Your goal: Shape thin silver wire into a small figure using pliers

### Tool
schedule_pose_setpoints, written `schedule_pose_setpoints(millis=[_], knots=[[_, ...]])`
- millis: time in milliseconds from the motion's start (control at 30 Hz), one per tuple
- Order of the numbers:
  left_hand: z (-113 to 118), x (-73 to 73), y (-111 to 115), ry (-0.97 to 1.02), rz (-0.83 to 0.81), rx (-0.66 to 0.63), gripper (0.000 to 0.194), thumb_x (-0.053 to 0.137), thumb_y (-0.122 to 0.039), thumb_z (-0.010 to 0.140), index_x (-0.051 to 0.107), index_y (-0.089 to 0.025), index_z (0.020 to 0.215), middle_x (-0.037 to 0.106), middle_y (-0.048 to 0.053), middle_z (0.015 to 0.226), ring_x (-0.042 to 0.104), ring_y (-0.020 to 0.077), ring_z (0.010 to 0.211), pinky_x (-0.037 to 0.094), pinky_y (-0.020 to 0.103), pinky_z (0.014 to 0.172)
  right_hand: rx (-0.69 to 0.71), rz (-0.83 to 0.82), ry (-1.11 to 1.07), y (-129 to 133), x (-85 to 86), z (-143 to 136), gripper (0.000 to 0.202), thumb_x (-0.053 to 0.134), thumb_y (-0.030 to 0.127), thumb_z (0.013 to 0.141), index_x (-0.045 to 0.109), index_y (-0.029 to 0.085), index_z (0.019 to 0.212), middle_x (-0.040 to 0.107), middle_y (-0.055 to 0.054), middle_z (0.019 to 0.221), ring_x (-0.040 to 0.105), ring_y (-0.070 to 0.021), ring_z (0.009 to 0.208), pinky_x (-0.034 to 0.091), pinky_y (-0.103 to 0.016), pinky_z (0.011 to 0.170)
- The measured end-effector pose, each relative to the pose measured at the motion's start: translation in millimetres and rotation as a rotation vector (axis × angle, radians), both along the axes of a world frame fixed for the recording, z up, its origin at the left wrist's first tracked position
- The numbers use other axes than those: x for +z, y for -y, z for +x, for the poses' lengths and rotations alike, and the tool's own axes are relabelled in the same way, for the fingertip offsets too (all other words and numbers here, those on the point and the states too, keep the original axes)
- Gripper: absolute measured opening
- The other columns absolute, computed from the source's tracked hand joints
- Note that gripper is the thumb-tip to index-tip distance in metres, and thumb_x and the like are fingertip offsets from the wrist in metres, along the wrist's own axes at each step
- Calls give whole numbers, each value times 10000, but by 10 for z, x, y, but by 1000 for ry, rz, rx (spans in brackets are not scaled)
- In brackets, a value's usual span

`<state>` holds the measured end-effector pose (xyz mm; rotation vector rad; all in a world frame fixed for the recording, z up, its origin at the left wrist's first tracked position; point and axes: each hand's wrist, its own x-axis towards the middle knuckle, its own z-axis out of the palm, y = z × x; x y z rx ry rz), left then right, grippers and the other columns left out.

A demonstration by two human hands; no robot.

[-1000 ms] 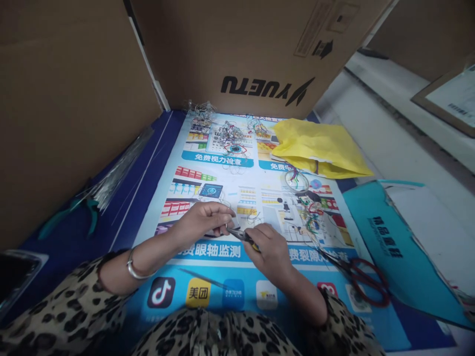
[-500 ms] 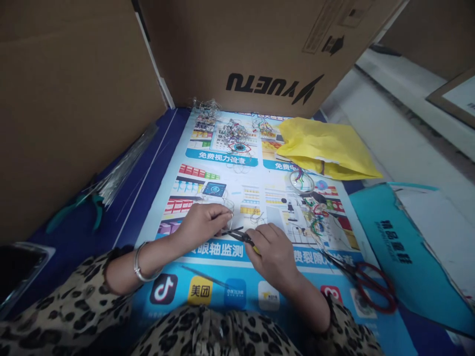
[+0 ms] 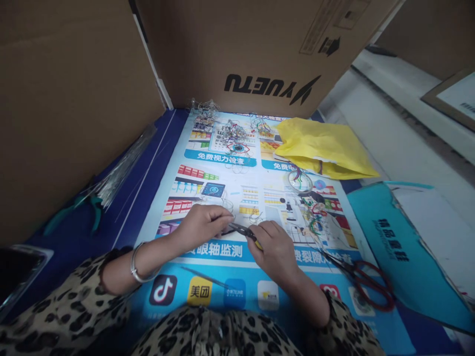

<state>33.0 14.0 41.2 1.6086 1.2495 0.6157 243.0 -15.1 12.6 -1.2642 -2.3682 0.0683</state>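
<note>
My right hand is wrapped round small pliers with dark jaws and yellow handles. The jaws point left and look closed, their tips at the fingertips of my left hand. Thumb and fingers of that hand are pinched on a thin piece of wire, mostly hidden by the fingers. Just behind the hands, a small loose coil of thin wire lies on the printed sheet.
Red-handled scissors and coloured wires lie right, near a yellow pouch and teal packet. Wire tangles sit at the back. Teal-handled pliers, straight wires and a phone are left. Cardboard stands behind.
The pliers' jaws have gone from spread to nearly closed, and their tips have risen slightly toward my left fingertips. Both hands remain almost in place. The whole view has shifted slightly.
</note>
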Motion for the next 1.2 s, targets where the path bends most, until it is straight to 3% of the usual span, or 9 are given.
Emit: schedule_pose_setpoints(millis=[100,200,300,400,567,1000,1200], knots=[[-10,6,-18,178,-147,-9,253,525,-368,830,609,-163,707,590,-11,591,556,105,522,437,204,517,7,-9,-6,-7,-24,13,125,512,213,834,605,156,896,564,-67,772,519,-196,765,433,-316,682],[-12,-24,-34,243,-76,55,229,570,-356,808,607,-162,691,579,-2,643,546,112,625,438,218,598,15,-17,-28,-4,-30,11,125,506,204,834,604,156,895,562,-66,769,519,-194,770,437,-317,686],[11,-51,-25,354,-41,140,194,608,-315,789,630,-156,679,631,36,859,565,135,814,436,241,741,42,-19,-53,7,-22,-5,119,508,203,832,603,156,886,564,-66,771,512,-194,764,436,-324,688],[65,-62,20,612,-264,187,164,593,-310,809,653,-159,787,653,62,1002,597,142,849,453,270,789,57,-12,-71,21,-13,-25,120,523,207,825,604,149,892,568,-69,784,505,-195,763,432,-333,695],[160,-79,103,893,-482,275,127,670,-256,755,616,-142,737,683,56,953,639,183,931,473,318,871,63,19,-32,31,-6,-51,125,529,214,822,610,148,890,565,-65,772,493,-193,753,420,-333,691],[197,-147,128,940,-464,280,163,638,-285,800,581,-148,734,670,51,1032,622,181,1017,446,320,945,53,-4,1,39,-11,-57,127,513,226,829,607,165,889,551,-56,770,497,-189,760,417,-327,705],[201,-175,126,965,-476,266,167,621,-288,816,559,-148,749,670,50,986,642,167,952,474,318,912,60,-26,-44,38,-16,-50,120,520,212,824,600,163,899,559,-58,775,509,-191,768,426,-323,702]])
